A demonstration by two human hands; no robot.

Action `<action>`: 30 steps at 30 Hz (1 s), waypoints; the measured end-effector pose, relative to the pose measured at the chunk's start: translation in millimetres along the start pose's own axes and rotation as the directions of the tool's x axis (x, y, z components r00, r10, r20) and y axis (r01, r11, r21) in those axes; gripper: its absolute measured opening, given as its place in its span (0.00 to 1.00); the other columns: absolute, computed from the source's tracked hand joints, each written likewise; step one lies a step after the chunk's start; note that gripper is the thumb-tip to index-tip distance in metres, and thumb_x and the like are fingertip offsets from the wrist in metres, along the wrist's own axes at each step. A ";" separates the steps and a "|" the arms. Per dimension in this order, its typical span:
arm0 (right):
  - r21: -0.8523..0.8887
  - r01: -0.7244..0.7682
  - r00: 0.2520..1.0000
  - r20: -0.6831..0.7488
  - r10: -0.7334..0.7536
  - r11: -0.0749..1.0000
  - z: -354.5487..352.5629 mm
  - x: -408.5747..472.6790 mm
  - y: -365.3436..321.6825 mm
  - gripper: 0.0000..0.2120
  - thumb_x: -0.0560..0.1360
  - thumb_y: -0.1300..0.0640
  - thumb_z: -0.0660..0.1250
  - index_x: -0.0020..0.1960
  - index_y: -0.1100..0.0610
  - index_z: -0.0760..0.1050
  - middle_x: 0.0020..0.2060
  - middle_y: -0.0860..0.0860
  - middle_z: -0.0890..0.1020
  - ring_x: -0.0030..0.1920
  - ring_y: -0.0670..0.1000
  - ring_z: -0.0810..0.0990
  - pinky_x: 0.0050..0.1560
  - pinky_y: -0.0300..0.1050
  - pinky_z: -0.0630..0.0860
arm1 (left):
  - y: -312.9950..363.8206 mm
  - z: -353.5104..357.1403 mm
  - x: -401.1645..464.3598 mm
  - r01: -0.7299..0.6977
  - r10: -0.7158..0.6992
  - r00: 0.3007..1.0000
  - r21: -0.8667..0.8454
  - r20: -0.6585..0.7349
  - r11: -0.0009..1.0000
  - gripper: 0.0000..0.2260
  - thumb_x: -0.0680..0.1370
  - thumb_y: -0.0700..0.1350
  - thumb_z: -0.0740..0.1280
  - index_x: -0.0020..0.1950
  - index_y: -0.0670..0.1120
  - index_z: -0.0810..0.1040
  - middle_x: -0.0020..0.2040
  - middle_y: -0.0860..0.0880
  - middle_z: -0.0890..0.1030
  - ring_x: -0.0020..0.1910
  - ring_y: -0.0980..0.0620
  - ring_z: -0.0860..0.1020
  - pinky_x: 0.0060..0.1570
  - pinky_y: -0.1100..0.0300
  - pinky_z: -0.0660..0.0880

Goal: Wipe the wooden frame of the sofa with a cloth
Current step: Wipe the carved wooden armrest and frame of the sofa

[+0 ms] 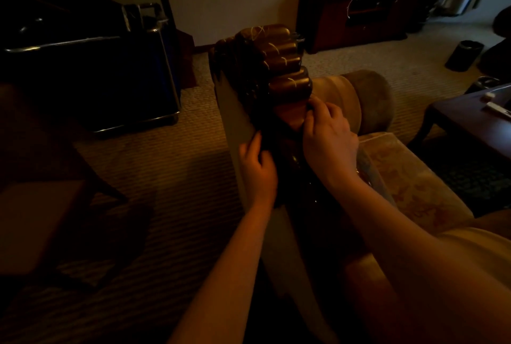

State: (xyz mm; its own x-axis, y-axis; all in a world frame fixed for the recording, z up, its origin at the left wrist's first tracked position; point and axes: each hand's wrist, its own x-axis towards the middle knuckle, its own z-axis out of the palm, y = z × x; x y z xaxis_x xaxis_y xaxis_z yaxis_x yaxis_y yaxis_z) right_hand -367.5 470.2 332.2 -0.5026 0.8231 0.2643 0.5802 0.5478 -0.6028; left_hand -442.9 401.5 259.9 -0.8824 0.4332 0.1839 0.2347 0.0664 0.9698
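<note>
Dim room, both hands working at the carved wooden frame (pixel 279 59) of the sofa (pixel 409 177), which is standing up in the middle of the view with its glossy scrolled top catching light. The left hand (pixel 258 169) is resting against the pale outer side of the frame, fingers (pixel 255 144) curling onto the dark edge; whether they are actually gripping something there is too dark to tell. The right hand (pixel 329 136) is pressing in just under the lowest scroll, fingers (pixel 318 107) bunched and bent against the wood as if pinching something small, but no cloth is showing clearly (could be hidden under the fingers, cannot tell). Both forearms are reaching in from the bottom right, bare. The sofa's patterned cushion and rounded arm are lying to the right of the frame, touching it. A dark trunk (pixel 91 72) with metal trim is sitting on the carpet (pixel 171 177) at left, well apart from the sofa. A low desk (pixel 475 117) is showing at the right edge with a few small white items on it. A dark cabinet (pixel 351 17) is standing against the far wall, a black bin (pixel 464 56) near it on the carpet.
</note>
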 end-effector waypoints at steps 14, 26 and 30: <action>0.012 0.008 1.000 -0.007 -0.008 1.000 -2.3 -1.0 0.0 0.19 0.82 0.49 0.49 0.71 0.49 0.63 0.68 0.51 0.68 0.66 0.53 0.68 0.63 0.59 0.65 | -14.6 3.1 -26.5 -0.013 0.014 0.999 -0.015 0.030 1.000 0.20 0.79 0.44 0.59 0.69 0.37 0.69 0.63 0.35 0.69 0.62 0.43 0.71 0.59 0.61 0.67; -0.003 -0.002 1.000 0.004 0.002 1.000 -2.6 -1.2 -0.9 0.19 0.82 0.50 0.49 0.71 0.49 0.64 0.68 0.52 0.68 0.66 0.55 0.67 0.63 0.58 0.63 | -6.9 -4.0 -42.9 0.172 -0.169 0.979 -0.020 0.112 0.985 0.16 0.81 0.40 0.58 0.68 0.41 0.72 0.62 0.40 0.73 0.61 0.45 0.73 0.62 0.49 0.70; 0.015 0.005 1.000 0.002 -0.005 1.000 -4.9 -1.2 0.5 0.19 0.82 0.50 0.49 0.71 0.49 0.63 0.68 0.52 0.68 0.66 0.54 0.68 0.63 0.58 0.65 | -5.5 -12.1 -84.8 0.158 -0.156 0.976 -0.004 0.154 0.987 0.14 0.81 0.44 0.60 0.66 0.49 0.75 0.59 0.48 0.74 0.55 0.55 0.75 0.53 0.60 0.74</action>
State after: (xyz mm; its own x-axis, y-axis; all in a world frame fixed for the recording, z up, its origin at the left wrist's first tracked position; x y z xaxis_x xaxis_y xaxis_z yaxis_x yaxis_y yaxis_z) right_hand -363.5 470.2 335.3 -0.5070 0.8199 0.2659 0.5680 0.5498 -0.6125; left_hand -374.3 353.6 240.9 -0.8349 0.5504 0.0039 0.0907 0.1305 0.9873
